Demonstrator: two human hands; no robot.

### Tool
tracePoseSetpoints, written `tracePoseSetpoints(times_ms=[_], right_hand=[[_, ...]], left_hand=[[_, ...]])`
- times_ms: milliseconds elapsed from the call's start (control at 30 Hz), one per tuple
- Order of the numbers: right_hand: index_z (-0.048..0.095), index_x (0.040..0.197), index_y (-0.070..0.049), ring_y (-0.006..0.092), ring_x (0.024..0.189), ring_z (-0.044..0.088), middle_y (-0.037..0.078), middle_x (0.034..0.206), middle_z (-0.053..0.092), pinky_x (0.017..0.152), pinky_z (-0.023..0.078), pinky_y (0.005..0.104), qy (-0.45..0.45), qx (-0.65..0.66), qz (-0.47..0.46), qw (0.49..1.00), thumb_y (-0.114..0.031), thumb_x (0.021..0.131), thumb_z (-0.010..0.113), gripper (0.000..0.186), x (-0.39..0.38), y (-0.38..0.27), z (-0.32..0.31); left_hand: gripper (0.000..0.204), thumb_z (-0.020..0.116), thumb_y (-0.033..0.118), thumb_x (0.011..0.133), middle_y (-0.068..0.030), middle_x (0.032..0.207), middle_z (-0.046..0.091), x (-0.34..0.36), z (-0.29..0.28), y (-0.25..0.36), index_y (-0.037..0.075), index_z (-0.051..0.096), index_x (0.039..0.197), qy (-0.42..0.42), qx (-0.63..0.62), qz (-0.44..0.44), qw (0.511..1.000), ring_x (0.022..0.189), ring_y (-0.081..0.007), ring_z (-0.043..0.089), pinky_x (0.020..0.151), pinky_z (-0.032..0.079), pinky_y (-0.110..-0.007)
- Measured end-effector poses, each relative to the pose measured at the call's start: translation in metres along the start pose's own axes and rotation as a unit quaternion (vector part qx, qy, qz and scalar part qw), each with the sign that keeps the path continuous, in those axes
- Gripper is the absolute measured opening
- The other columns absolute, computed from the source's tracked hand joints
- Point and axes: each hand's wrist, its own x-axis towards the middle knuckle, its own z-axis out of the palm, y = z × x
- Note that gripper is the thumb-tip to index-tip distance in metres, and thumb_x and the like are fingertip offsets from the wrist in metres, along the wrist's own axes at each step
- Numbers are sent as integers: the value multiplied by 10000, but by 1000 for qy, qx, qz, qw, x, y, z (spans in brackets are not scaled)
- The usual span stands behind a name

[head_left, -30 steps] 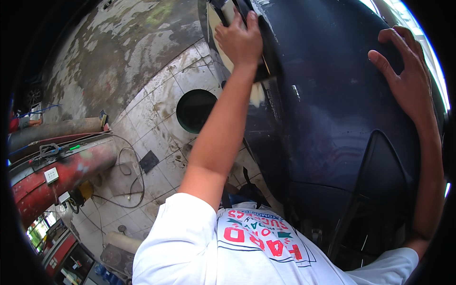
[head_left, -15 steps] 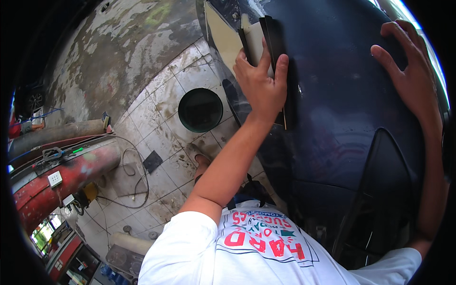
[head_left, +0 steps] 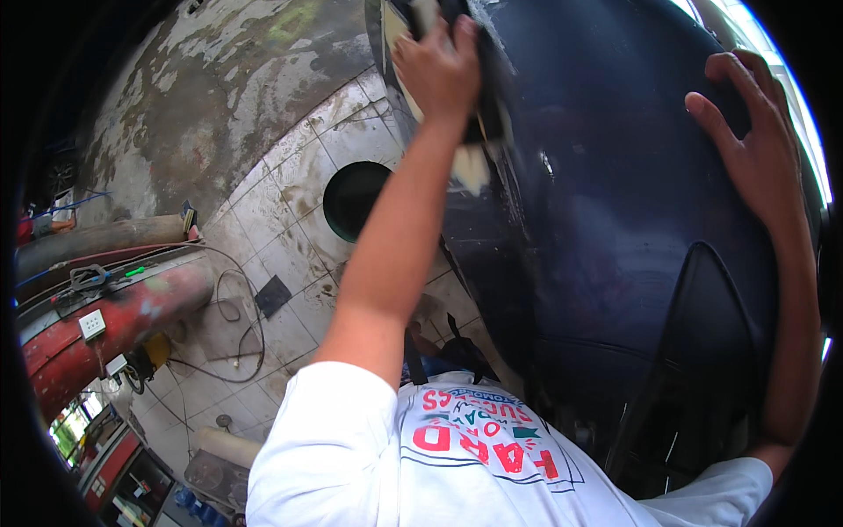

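My left hand [head_left: 442,75] is closed round a sanding block [head_left: 425,13] with black sandpaper folded up its sides; both are blurred by motion. The block lies against the far left edge of a dark blue car body panel [head_left: 606,176]. Just behind it shows a cream filler patch [head_left: 471,171] with ragged edges, and pale streaks run along the panel nearby. Over at the panel's right side, my right hand [head_left: 760,149] has its fingers apart and bent, with nothing in them. Whether its fingertips touch the panel I cannot tell.
A dark round bucket [head_left: 327,202] stands on the tiled floor [head_left: 290,338], partly behind my left forearm. Leftward lie a thick red post [head_left: 167,299] with a white socket box [head_left: 91,325] and a looped cable [head_left: 262,329]. Stained concrete [head_left: 228,97] lies beyond.
My left hand has slid the sanding block forward and to the left along the panel edge, uncovering the cream patch. My forearm now hides part of the bucket. The right hand has barely moved.
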Motion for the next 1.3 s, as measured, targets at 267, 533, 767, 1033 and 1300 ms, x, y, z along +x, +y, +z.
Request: tracePoseSetpoints(times_ms=[267,533,767,1033,1300], right_hand=[[660,1252,-163,276,1319,552,-7,1312,606,1111,447,480,16,-19,-13,1000,-570,894,724,546,-2,-1,1],[652,1267,-176,273,1286,563,-7,1274,610,1091,470,476,29,-18,-18,999,-551,895,734,535,-3,-1,1],[644,1244,-180,271,1291,555,0,1282,600,1065,488,485,-4,-12,-19,1000,-557,899,725,517,2,0,1],[630,1212,-175,298,1298,551,18,1288,595,1050,490,498,-8,-26,6,1000,-554,905,719,495,3,-11,-8],[628,1182,-168,301,1289,559,46,1286,597,1053,494,505,-11,-14,-1,1000,-558,889,727,498,1,-8,-8]], left_hand=[[519,682,467,953,-321,1463,485,-98,-44,18,130,697,1348,-84,-16,96,992,1228,-485,521,1052,409,-533],[502,701,418,939,-278,1517,477,-79,-39,-1,221,667,1400,-115,-22,51,992,1246,-456,520,1058,414,-527],[489,702,380,933,-263,1507,507,-22,-22,-9,242,662,1401,-69,-19,80,994,1222,-454,547,1017,453,-509],[513,757,356,908,-269,1494,492,-95,-56,21,178,682,1383,-128,-2,80,988,1224,-434,546,1056,396,-497],[535,754,316,893,-296,1501,453,-124,-71,16,219,659,1411,-150,-18,74,986,1228,-421,527,1020,410,-468]])
